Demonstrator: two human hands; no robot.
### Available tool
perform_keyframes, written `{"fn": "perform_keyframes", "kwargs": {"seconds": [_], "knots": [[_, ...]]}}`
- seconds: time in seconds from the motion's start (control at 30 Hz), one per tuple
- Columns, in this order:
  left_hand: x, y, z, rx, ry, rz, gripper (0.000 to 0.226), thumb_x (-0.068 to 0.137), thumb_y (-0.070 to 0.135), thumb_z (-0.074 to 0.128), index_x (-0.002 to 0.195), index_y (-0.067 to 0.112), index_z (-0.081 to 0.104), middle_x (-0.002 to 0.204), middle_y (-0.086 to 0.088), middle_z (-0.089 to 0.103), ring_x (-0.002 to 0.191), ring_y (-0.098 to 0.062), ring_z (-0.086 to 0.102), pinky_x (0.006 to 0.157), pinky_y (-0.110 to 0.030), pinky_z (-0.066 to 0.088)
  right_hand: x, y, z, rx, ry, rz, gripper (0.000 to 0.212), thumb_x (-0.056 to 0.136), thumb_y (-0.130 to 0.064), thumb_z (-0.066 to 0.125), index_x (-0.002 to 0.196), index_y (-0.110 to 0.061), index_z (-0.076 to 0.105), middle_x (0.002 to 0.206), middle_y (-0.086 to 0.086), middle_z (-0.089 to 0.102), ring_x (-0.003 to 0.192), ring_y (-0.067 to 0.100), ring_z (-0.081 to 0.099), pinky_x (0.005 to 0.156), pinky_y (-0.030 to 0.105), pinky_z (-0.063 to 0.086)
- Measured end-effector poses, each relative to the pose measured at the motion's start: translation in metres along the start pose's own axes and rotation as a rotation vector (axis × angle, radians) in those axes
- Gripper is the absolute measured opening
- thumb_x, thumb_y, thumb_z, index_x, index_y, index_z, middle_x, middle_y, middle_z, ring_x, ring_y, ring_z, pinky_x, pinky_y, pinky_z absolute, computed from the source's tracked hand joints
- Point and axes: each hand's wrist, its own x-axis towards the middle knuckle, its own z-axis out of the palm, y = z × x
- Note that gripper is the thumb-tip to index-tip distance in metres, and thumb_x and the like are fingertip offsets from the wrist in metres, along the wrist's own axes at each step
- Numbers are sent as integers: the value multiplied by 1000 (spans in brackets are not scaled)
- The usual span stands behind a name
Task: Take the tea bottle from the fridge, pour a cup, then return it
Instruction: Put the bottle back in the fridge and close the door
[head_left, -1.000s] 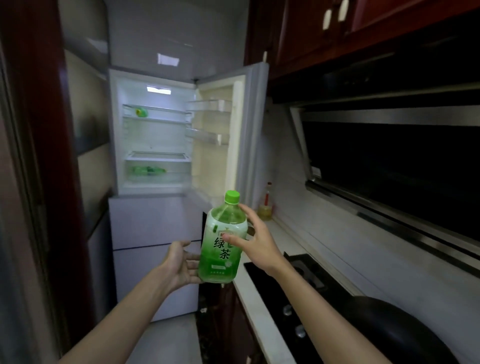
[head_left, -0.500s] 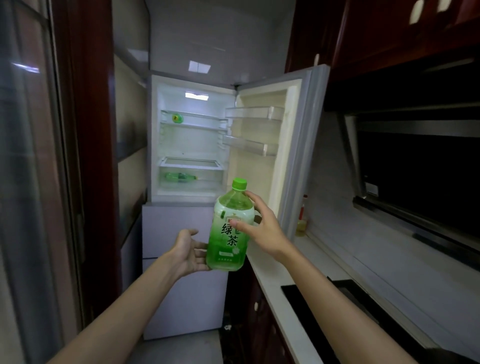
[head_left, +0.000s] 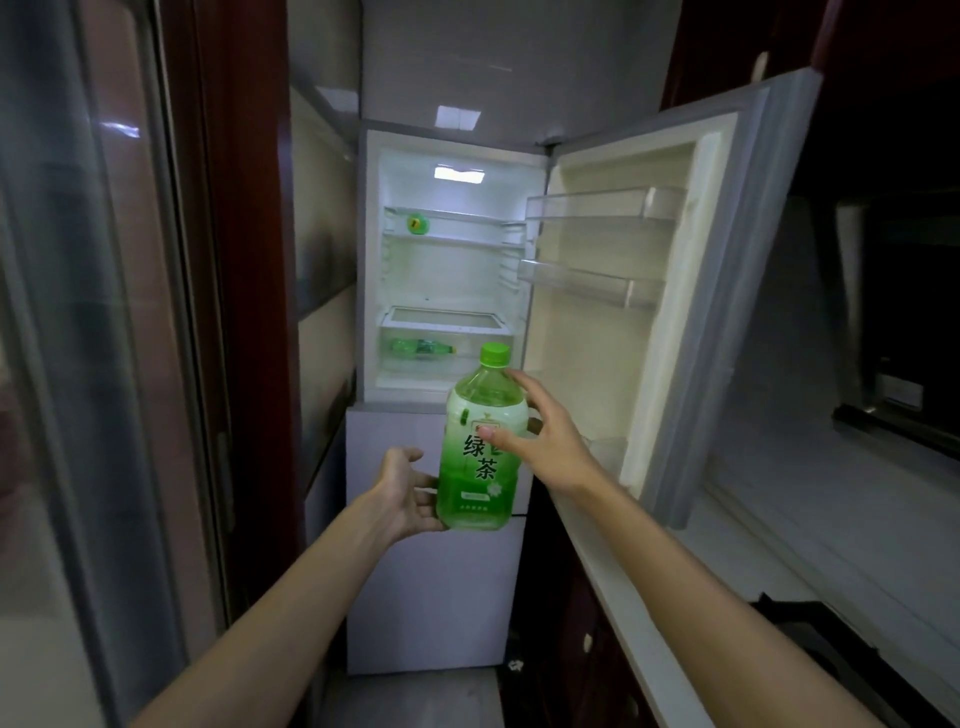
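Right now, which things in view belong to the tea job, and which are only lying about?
For the job:
tea bottle, capped, gripped by left hand and right hand
fridge
its open door

Lying about:
small bottle lying low in the fridge
green thing higher up
counter
hob

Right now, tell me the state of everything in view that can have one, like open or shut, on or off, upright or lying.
tea bottle, upright, cap on, held in both hands.
left hand, holds the bottle's base.
right hand, grips the bottle's upper side.
fridge door, open wide.
fridge light, on.
lower fridge doors, shut.
small green bottle, lying on its side low in the open compartment.
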Motion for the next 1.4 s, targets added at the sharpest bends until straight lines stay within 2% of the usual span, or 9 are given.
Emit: {"fn": "perform_keyframes", "kwargs": {"seconds": [0.17, 0.3, 0.43, 0.57, 0.73, 0.93, 1.13, 1.23, 1.4], "knots": [[37, 19, -2, 7, 55, 24, 63, 94, 33, 34, 137, -13, 36, 125, -35, 53, 110, -45, 56, 81, -55, 48, 48, 34, 4, 42, -49, -10, 74, 75, -24, 83, 138, -31, 47, 124, -14, 61, 110, 6, 61, 85, 22, 55], [79, 40, 3, -9, 56, 24, 63, 96, 35, 31, 138, -13, 35, 127, -35, 52, 108, -44, 55, 83, -54, 45, 93, 58, -2, 62, -72, -15, 73, 72, -30, 84, 135, -38, 48, 126, -15, 59, 111, 8, 61, 88, 26, 55], [117, 65, 10, -33, 53, 28, 62, 98, 36, 30, 137, -13, 36, 127, -33, 52, 108, -44, 55, 84, -53, 46, 139, 71, -9, 81, -103, -38, 72, 75, -21, 83, 136, -33, 48, 120, -20, 60, 104, 4, 62, 78, 16, 53], [150, 85, 13, -59, 49, 49, 60, 99, 36, 30, 133, -12, 41, 119, -32, 55, 94, -41, 59, 80, -52, 47, 181, 85, -13, 92, -134, -62, 69, 76, -15, 83, 134, -32, 49, 113, -20, 61, 100, 5, 63, 78, 21, 56], [187, 104, 5, -78, 95, 80, 53, 99, 35, 30, 119, -10, 50, 104, -28, 59, 88, -39, 60, 74, -48, 50, 225, 108, -8, 164, -146, -50, 67, 76, -10, 82, 134, -26, 50, 113, -17, 61, 97, 3, 63, 69, 15, 54], [231, 130, -13, -88, 144, 99, 49, 99, 35, 29, 100, -6, 55, 95, -28, 60, 84, -40, 60, 71, -49, 50, 269, 143, 10, 182, -139, -65, 70, 74, -17, 84, 136, -24, 51, 125, -4, 60, 108, 13, 62, 81, 28, 58], [291, 161, -33, -82, 124, 83, 51, 98, 35, 29, 101, -9, 55, 100, -29, 59, 86, -41, 60, 70, -50, 51, 326, 176, 28, 141, -127, -67, 72, 73, -24, 85, 136, -28, 50, 125, -5, 60, 109, 17, 61, 85, 35, 58], [330, 185, -43, -86, 99, 85, 52, 99, 36, 30, 102, -9, 55, 101, -29, 59, 88, -41, 61, 69, -50, 51, 364, 189, 39, 134, -129, -67, 68, 75, -18, 83, 134, -27, 51, 121, -8, 60, 106, 14, 62, 79, 27, 58], [395, 232, -54, -90, 83, 83, 50, 99, 35, 30, 100, -9, 54, 99, -27, 57, 84, -39, 60, 67, -49, 49, 434, 212, 51, 130, -98, -36, 74, 78, -15, 81, 141, -28, 44, 123, 3, 58, 101, 7, 61, 66, 17, 55]]}}
